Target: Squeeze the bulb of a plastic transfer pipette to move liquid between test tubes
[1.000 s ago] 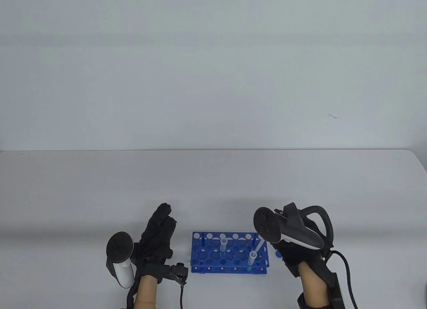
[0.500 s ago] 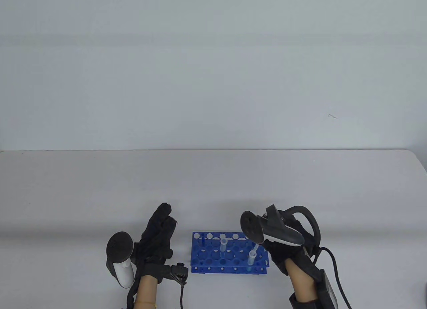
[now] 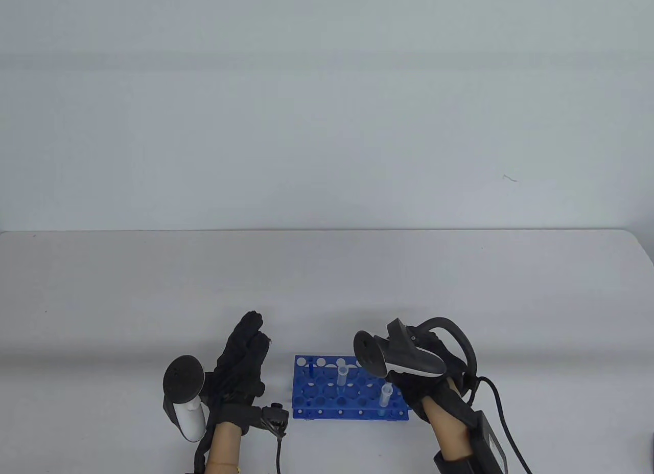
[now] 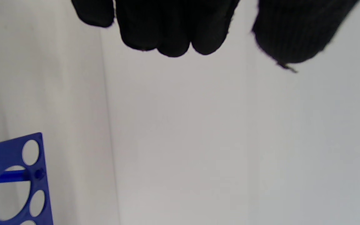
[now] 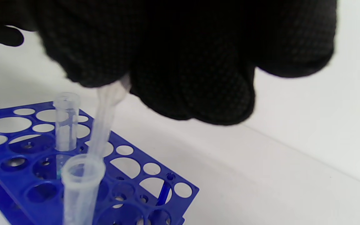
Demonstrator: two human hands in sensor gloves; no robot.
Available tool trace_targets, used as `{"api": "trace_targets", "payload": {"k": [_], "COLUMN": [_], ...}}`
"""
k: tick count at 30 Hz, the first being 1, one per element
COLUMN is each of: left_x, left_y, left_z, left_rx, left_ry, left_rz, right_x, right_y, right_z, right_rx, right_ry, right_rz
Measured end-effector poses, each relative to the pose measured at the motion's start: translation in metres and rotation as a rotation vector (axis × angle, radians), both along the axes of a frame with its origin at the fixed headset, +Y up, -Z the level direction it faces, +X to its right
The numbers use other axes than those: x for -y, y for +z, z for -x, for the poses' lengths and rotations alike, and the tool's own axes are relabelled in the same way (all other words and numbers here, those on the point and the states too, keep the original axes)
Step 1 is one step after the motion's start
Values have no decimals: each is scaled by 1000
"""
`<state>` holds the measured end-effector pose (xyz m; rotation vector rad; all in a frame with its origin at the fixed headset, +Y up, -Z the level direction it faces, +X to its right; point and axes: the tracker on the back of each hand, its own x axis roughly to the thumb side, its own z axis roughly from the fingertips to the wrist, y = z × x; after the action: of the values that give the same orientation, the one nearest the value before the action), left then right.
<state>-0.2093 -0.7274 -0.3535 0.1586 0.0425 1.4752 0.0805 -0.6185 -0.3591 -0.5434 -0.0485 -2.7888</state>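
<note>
- Since a second ago your right hand (image 3: pixel 434 377) has slid leftward over the blue rack (image 3: pixel 306 392), its tracker (image 3: pixel 393 354) now above the rack's right half.
- Your right hand's fingers (image 5: pixel 180 78) pinch the pipette (image 5: pixel 105 122); its stem angles down behind the near test tube (image 5: pixel 81 184), tip hidden.
- Far test tube (image 5: pixel 66 122) stands upright in the rack, just beyond.
- Your left hand (image 3: pixel 240 361) has not shifted: fingers straight and relaxed on the desk (image 3: pixel 153 290), left of the rack, touching nothing else.
</note>
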Motion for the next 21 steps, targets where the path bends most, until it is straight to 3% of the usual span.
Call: {"api": "trace_targets", "payload": {"k": [21], "left_x": [0], "left_y": [0], "left_z": [0], "left_rx": [1], "left_ry": [0], "left_rz": [0], "right_x": [8], "right_y": [-1], "right_z": [3], "right_rx": [26], "right_ry": [25], "right_rz": [76]}}
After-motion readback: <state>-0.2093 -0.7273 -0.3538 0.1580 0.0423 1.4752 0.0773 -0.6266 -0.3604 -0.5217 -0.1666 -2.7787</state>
